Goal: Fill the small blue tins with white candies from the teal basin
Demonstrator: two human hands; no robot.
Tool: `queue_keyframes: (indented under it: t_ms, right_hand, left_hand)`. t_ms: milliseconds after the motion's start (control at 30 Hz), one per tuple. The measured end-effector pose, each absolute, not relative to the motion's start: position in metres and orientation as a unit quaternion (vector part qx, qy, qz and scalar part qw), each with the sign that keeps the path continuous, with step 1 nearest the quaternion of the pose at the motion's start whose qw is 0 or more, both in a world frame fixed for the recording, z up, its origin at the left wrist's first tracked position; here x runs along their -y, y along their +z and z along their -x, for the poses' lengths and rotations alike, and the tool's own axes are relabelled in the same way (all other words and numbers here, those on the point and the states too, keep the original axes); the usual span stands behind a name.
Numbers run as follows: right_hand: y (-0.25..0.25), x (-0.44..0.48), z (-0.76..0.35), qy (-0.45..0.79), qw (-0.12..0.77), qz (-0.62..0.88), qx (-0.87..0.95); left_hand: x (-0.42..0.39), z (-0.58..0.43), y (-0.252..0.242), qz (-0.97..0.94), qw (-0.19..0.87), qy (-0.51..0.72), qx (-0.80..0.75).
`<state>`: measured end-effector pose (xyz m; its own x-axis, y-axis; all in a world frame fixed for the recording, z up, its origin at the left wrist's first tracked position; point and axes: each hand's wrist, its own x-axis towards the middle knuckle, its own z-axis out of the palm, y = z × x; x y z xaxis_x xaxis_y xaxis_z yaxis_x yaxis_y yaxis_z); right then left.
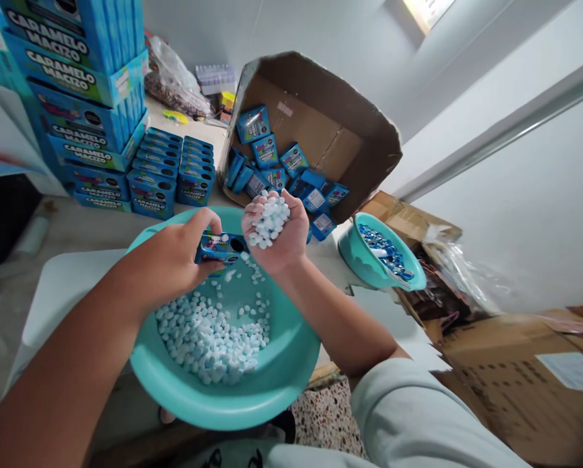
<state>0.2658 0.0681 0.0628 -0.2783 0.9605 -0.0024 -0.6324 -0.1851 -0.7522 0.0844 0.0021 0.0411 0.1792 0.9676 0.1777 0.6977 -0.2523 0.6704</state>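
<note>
My left hand (181,257) is closed around a small blue candy box (225,246), thumb and fingers on opposite sides of it, over the far part of a turquoise basin (223,409). A second box may be in that grip; I cannot tell. Beside it my right hand (291,240) is cupped, palm up, with a heap of small white candies (270,221) in it. Below both hands, many loose pale candies (213,338) lie in the basin, mostly in its near left part.
Stacked blue boxes (96,123) stand at the left, with rows of small boxes (196,172) beside them. Behind the hands a tilted cardboard box (315,97) holds blue boxes. At the right are a smaller turquoise tub (364,260) of blue-wrapped pieces and a large carton (515,370).
</note>
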Motion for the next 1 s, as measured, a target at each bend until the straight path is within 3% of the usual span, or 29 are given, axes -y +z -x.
queue_keyframes:
  t_ms: [733,1000]
  right_hand:
    - [0.067,-0.057,-0.257,0.671,0.57,0.273,0.387]
    - [0.067,-0.05,-0.249,0.566,0.564,0.324,0.506]
  left_hand:
    - [-0.003,-0.081,0.041,-0.768,0.272,0.354,-0.46]
    - [0.002,-0.086,0.048,-0.71,0.255,0.3,-0.584]
